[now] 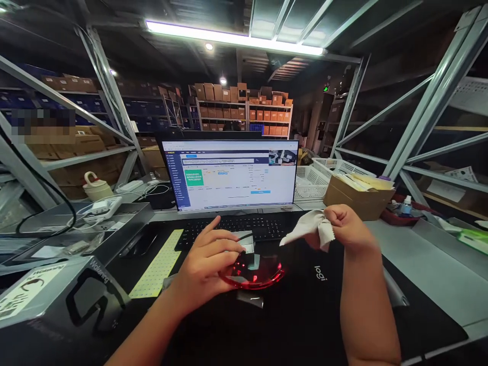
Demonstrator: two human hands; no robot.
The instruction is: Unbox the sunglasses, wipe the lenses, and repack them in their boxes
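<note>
My left hand [208, 267] grips a pair of sunglasses with a red lens [253, 274] over the black desk mat [297, 315]; thumb and fingers pinch the frame near its grey top part, index finger stretched out. My right hand [348, 229] is closed on a small light grey cleaning cloth [310, 227], held to the right of and slightly above the lens. The cloth hangs loose toward the left and does not touch the lens.
A black keyboard [236, 229] and lit monitor [232, 173] stand behind the hands. A grey glasses box [57, 300] lies at the near left, a yellow strip [160, 264] beside it. A cardboard box [358, 193] and white baskets [316, 178] sit right of the monitor. Metal shelving surrounds the desk.
</note>
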